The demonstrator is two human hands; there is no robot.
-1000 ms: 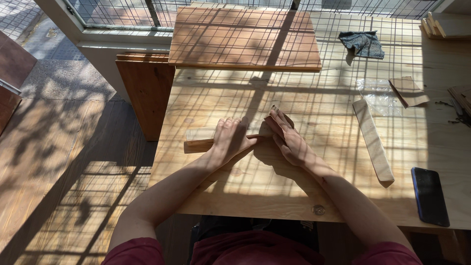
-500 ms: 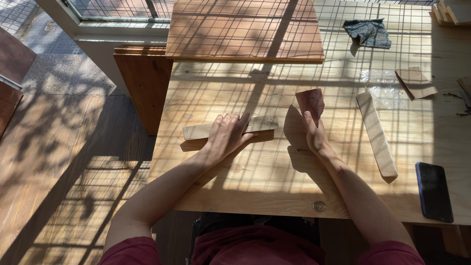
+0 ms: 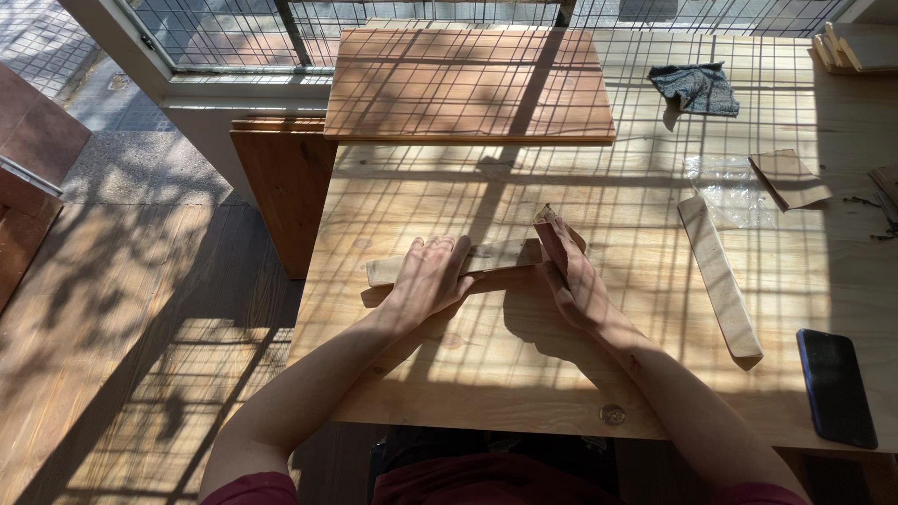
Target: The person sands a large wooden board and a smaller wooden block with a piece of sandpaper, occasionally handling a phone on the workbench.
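- The left hand (image 3: 428, 278) lies flat, fingers spread and pointing away from the person, pressing down on a narrow wooden strip (image 3: 496, 255) that rests lengthwise on the pale wooden table (image 3: 524, 374); it grips nothing, it only bears on the strip.
- The right hand (image 3: 571, 276) is closed around a folded piece of sandpaper (image 3: 545, 218), held against the strip's right end.
- Risk: the strip is held by palm pressure alone. A hard stroke along its length could push it out from under the left hand, towards the table's left edge.
- Risk: the right-hand fingertips sit at the end of the strip; if the sandpaper slips off, skin may scrape on the raw wood edge.
- Risk: strong grid shadows cross the work area, so uneven spots on the wood may be hard to judge.
- The strip looks light in colour, straight and thin, its left end bare; its right end is covered, so its finish there cannot be told.
- A second wooden strip (image 3: 718, 281) lies well apart to the right, a dark phone (image 3: 835, 386) near the table's front edge beyond it.
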